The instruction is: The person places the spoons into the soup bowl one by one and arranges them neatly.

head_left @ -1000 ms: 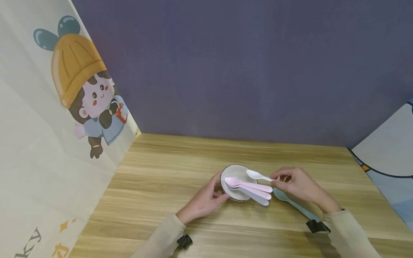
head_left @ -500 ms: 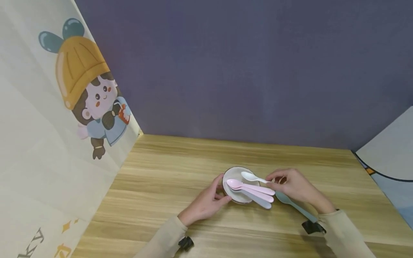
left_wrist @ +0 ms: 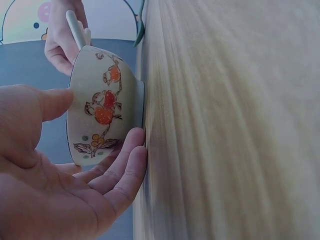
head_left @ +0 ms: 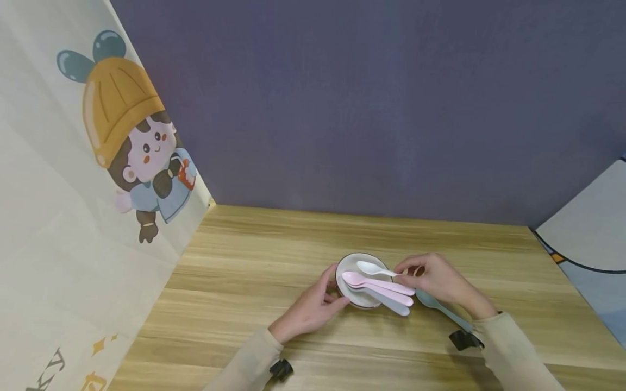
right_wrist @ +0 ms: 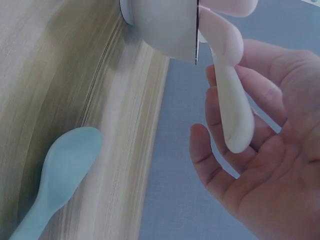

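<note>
A small bowl stands on the wooden table, its side painted with red birds in the left wrist view. My left hand holds it from the left, thumb at the rim and fingers along its lower side. Two pink spoons and a grey spoon lie in the bowl, handles jutting out to the right. Between thumb and fingers, my right hand pinches a white spoon whose head is over the bowl. In the right wrist view its pale handle runs across the palm.
A teal spoon lies on the table to the right of the bowl, below the right forearm. Behind the table rises a dark blue panel. A pale sheet with a cartoon figure hangs at the left.
My right hand has moved left, carrying the white spoon's head farther over the bowl, above the pink spoons. The left hand and the bowl have stayed in place.
</note>
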Available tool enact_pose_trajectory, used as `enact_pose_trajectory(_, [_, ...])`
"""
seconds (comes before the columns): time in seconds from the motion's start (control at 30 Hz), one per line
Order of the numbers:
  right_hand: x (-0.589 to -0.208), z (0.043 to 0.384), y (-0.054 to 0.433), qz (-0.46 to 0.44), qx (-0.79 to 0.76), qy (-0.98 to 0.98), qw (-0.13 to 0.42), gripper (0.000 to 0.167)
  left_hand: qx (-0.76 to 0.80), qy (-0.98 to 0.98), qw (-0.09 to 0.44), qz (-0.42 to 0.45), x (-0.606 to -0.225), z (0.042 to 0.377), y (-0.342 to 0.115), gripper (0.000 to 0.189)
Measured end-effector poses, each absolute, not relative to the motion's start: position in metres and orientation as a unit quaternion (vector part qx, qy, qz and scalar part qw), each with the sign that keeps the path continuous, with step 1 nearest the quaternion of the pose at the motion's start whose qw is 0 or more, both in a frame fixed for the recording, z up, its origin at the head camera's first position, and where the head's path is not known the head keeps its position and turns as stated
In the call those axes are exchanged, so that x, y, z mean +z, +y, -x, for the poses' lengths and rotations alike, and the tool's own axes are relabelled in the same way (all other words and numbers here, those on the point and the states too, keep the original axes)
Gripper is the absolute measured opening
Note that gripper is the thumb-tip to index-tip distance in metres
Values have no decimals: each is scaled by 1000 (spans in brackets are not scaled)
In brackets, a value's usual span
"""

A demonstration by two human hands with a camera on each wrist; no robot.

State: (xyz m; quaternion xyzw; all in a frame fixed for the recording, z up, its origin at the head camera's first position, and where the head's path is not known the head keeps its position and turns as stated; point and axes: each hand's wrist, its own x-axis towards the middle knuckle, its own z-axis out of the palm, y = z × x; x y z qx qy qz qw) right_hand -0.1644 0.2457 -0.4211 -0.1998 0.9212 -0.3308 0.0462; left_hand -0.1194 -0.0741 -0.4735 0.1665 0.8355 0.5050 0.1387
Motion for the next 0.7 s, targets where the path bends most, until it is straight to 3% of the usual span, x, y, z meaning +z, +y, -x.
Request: enact_pose_trajectory(0.7, [-424, 170, 231, 218, -351, 907, 80, 8, 502, 837, 140, -167, -474, 120, -74, 85])
